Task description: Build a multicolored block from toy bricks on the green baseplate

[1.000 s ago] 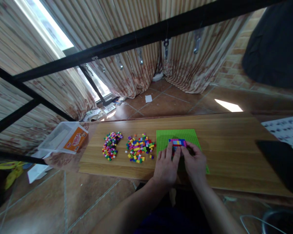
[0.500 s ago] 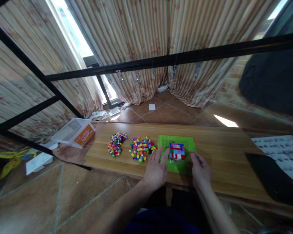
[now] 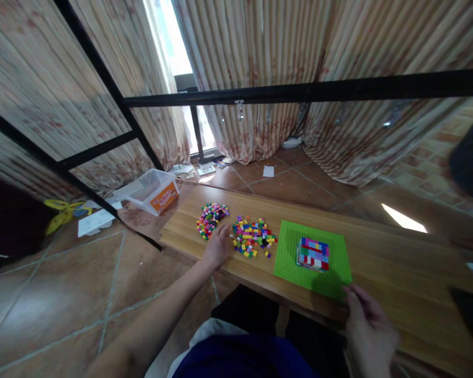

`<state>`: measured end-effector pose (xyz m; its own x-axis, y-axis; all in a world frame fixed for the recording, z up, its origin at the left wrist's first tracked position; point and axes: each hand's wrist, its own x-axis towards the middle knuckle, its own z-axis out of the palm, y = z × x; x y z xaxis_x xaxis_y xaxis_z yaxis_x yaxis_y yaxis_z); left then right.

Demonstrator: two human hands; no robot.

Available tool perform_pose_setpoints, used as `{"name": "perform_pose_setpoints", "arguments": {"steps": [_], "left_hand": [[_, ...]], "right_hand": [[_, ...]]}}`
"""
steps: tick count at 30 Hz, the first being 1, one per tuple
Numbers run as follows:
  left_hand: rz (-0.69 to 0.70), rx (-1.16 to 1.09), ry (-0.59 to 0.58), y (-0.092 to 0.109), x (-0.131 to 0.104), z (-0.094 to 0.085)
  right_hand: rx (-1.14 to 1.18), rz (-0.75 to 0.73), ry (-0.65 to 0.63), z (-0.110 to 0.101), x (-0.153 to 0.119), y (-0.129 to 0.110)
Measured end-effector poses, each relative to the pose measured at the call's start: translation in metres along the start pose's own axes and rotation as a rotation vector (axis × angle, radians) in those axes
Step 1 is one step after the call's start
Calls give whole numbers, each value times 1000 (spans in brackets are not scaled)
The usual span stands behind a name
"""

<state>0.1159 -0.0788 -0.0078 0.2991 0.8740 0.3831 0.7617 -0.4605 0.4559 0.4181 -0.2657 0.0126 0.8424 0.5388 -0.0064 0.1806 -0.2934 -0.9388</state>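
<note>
My left hand [image 3: 218, 245] is between two heaps of small toy bricks, its fingertips at the edge of the left heap [image 3: 208, 220]. Its fingers look loosely bent and apart, with nothing visible in them. Just right of that hand lies the looser heap of bricks [image 3: 255, 236]. A green baseplate [image 3: 289, 252] carries a low block of multicoloured bricks [image 3: 315, 253], with red, blue, purple and white on top. My right hand [image 3: 370, 323] is closed at the plate's near right corner, thumb and index finger pinching the edge there.
All this rests on a long wooden table [image 3: 393, 268]. Past its left end stands a clear plastic box [image 3: 151, 194] with an orange label. A black object [image 3: 466, 315] lies at the right. A black metal bar [image 3: 279, 93] runs across in front of striped curtains.
My left hand has moved left from the baseplate to the brick heaps. My right hand has shifted to the plate's near right corner. The view has turned left.
</note>
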Motion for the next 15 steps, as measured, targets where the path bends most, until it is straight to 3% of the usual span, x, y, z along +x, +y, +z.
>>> {"name": "perform_pose_setpoints", "arguments": {"steps": [3, 7, 10, 15], "left_hand": [[32, -34, -52, 1, 14, 5], [52, -85, -96, 2, 29, 9], [60, -98, -105, 0, 33, 11], [130, -59, -153, -3, 36, 12]], "right_hand": [[-47, -119, 35, 1, -19, -17], [-90, -422, -224, 20, -37, -30], [-121, -643, -407, 51, -41, -37], [-213, -797, -551, 115, -33, -55]]}}
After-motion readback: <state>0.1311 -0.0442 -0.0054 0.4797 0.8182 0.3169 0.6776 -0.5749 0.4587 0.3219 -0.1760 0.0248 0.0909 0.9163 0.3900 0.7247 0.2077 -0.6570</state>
